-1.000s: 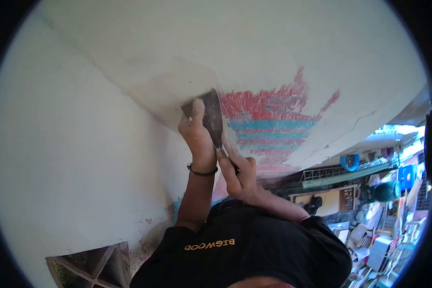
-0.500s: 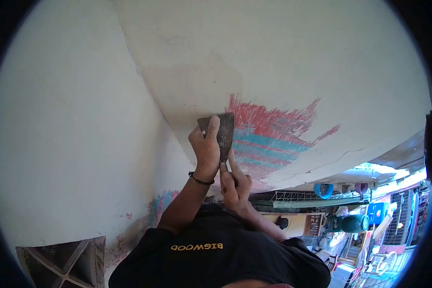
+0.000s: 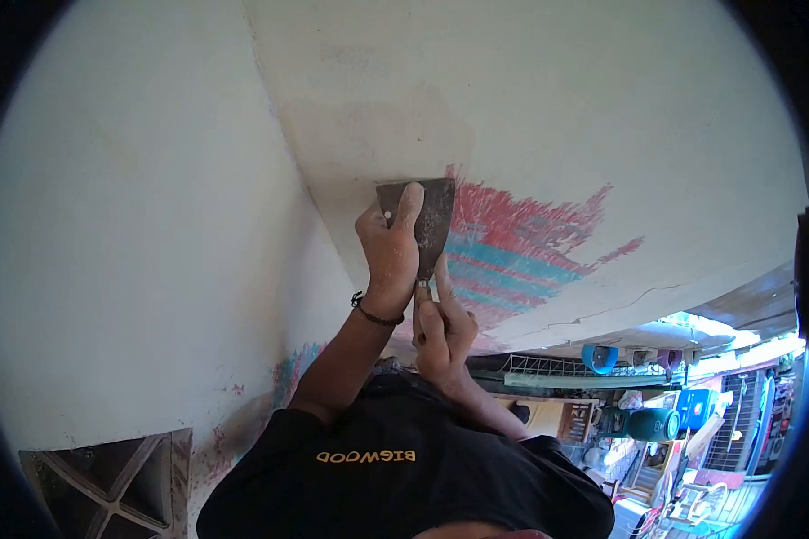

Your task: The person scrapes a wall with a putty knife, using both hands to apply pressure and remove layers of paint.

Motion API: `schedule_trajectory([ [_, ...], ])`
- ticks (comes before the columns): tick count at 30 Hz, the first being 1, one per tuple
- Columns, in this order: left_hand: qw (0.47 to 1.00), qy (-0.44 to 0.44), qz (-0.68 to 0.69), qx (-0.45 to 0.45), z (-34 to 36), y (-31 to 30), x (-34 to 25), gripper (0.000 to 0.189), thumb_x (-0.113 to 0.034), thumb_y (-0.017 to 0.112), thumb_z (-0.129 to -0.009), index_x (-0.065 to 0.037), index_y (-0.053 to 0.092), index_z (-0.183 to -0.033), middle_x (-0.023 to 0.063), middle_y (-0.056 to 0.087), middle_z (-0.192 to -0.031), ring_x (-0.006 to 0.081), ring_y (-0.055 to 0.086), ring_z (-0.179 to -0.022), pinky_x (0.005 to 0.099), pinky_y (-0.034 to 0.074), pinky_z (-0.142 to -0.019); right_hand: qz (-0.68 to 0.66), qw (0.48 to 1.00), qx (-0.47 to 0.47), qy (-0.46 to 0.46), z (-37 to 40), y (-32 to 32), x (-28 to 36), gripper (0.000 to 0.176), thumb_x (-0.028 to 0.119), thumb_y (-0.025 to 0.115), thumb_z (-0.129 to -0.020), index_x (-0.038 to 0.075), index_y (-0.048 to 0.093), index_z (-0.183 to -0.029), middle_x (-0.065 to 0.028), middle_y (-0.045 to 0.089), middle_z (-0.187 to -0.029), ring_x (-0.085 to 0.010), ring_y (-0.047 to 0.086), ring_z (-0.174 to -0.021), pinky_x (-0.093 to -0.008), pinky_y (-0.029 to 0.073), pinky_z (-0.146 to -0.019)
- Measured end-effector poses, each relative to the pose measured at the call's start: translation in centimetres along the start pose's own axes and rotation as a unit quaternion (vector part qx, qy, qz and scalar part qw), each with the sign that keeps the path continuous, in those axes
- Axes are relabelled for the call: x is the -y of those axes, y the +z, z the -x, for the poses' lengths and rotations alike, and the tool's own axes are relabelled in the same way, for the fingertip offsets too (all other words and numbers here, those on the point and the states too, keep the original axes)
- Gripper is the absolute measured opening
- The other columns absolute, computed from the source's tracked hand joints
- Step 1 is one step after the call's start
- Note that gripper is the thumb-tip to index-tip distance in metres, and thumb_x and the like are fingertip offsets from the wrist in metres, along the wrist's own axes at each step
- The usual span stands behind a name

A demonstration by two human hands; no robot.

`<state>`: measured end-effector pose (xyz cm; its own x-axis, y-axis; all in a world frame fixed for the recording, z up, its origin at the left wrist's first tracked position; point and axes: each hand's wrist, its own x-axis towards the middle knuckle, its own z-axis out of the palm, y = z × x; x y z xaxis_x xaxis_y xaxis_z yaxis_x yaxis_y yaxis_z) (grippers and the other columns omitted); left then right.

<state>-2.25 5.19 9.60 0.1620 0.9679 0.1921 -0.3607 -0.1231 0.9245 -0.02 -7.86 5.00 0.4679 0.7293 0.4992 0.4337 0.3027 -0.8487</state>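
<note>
The scraper [image 3: 438, 211] lies against the wall [image 3: 620, 108] near its left edge, beside the painted patch [image 3: 521, 260]; the left grip [image 3: 392, 256] pinches its blade, the right grip [image 3: 447, 337] clasps its handle [image 3: 423, 294]; I'd judge it light, stiff, dusty-slick, best held by the handle.

A scraper [image 3: 431, 244] is being gripped by the right hand [image 3: 445, 341]; its blade [image 3: 436, 213] is being held by the left hand [image 3: 393, 258] beside red paint [image 3: 496, 212].

Scraper handle [image 3: 422, 299] partly hidden in hands [image 3: 447, 346]; lattice vent [image 3: 110, 507] cut by bottom edge; far clutter [image 3: 703, 503] too small to tell.
</note>
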Motion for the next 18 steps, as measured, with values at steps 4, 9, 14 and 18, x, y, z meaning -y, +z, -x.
schedule_trajectory([
  [4,0.998,0.017,-0.048,-0.024,0.7,-0.5,1.8,0.029,-0.026,0.068,-0.094,0.002,0.066,-0.087,-0.0009,0.062,-0.078,0.0059,0.049,-0.071,0.0257,0.043,-0.062,-0.088,0.994,-0.019,0.069,1.3,0.6,-1.2,0.051,0.005,0.045,-0.096,-0.013,0.038,-0.143,0.0022,0.047,-0.055,-0.0027,0.039,-0.05,-0.0204,0.032,-0.048],
  [9,0.999,0.032,-0.007,0.0,-0.8,0.7,-0.3,0.031,-0.026,0.068,-0.095,0.004,0.065,-0.086,-0.0006,0.062,-0.075,0.0062,0.049,-0.069,0.0262,0.043,-0.061,0.084,0.989,-0.037,-0.114,-0.9,0.2,-0.3,0.051,0.006,0.043,-0.097,-0.013,0.037,-0.144,0.0033,0.047,-0.058,-0.0024,0.038,-0.05,-0.0193,0.032,-0.049],
  [14,0.999,0.02,-0.033,-0.012,0.5,0.1,1.5,0.031,-0.025,0.068,-0.095,0.004,0.066,-0.086,0.0004,0.065,-0.074,0.007,0.053,-0.067,0.028,0.044,-0.059,-0.097,0.991,-0.036,0.088,1.1,0.4,-1.0,0.052,0.004,0.042,-0.095,-0.012,0.037,-0.144,0.0051,0.047,-0.063,-0.0013,0.039,-0.053,-0.0184,0.031,-0.049],
  [18,1.0,-0.01,-0.011,0.002,0.3,0.4,1.6,0.029,-0.027,0.068,-0.095,0.001,0.067,-0.086,-0.0003,0.065,-0.074,0.0052,0.053,-0.065,0.0263,0.044,-0.058,0.012,0.999,-0.026,0.019,-0.1,-0.3,0.3,0.052,0.002,0.042,-0.093,-0.012,0.038,-0.144,0.004,0.05,-0.064,-0.0008,0.039,-0.054,-0.0174,0.03,-0.049],
])
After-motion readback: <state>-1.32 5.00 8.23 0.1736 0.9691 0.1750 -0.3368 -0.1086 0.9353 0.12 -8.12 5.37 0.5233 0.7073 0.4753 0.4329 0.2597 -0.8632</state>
